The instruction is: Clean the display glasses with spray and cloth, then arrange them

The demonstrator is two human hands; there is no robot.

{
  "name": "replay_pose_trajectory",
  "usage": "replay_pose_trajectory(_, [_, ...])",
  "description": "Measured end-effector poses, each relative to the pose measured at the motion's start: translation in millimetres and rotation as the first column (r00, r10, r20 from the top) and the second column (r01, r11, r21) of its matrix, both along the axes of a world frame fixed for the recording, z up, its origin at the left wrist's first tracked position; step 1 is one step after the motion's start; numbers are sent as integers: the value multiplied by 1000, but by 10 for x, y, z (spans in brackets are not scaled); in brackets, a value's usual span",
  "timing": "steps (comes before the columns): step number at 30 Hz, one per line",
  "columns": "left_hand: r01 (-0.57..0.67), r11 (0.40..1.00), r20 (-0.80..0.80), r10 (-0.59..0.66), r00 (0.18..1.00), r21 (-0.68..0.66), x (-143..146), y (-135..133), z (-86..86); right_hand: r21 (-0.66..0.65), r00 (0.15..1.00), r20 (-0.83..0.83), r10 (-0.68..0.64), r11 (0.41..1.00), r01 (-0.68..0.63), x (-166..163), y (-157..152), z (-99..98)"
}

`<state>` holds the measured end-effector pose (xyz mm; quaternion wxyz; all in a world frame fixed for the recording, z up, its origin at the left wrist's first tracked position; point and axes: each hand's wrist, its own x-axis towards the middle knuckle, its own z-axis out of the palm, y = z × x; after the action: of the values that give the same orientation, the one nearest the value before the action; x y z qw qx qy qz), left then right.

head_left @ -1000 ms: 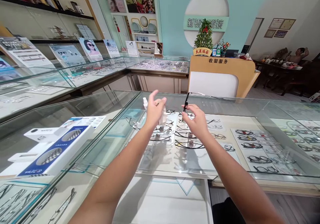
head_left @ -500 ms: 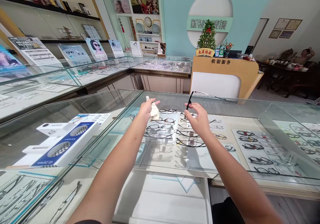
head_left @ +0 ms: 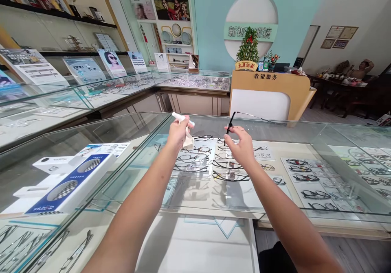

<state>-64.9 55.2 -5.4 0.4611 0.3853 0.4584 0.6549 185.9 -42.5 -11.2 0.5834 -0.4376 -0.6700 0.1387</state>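
Observation:
Above the glass display case, my left hand [head_left: 178,133] is closed around a small white tube [head_left: 179,117] and a crumpled cream cloth [head_left: 188,142], which hangs below the fingers. To its right, my right hand [head_left: 241,145] pinches a pair of dark-framed eyeglasses [head_left: 231,123] between thumb and fingers. The frame is seen edge-on, and one thin temple arm stretches off to the right. The cloth and the eyeglasses are apart. Beneath both hands, rows of eyeglasses [head_left: 195,158] lie inside the case, partly covered by my hands.
A blue and white box display [head_left: 71,183] stands on the glass at left. More frames [head_left: 314,194] lie in the case at right. An open white drawer [head_left: 195,244] is below me. Beyond is a counter [head_left: 301,90] with a plant; a person [head_left: 362,70] sits far right.
The white tube in my left hand has tilted from upright to slanting and shows more. The cloth hangs slightly lower. My right hand keeps the eyeglasses nearly still; the view shifts slightly.

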Motion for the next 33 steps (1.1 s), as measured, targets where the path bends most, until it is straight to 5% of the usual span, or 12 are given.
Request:
replay_pose_trajectory(6, [374, 924, -142, -360, 922, 85, 143, -169, -13, -17, 1000, -8, -14, 1000, 14, 20, -12, 23])
replay_pose_trajectory(15, [369, 914, 50, -382, 923, 169, 391, -314, 59, -40, 997, -76, 35, 998, -38, 34, 18, 0])
replay_pose_trajectory(20, [533, 838, 172, -545, 820, 117, 418, -448, 156, -89, 974, -184, 134, 984, -152, 20, 13, 29])
replay_pose_trajectory(33, [649, 759, 176, -634, 753, -42, 460, -552, 228, -195, 924, -265, 276, 923, -332, -24, -24, 96])
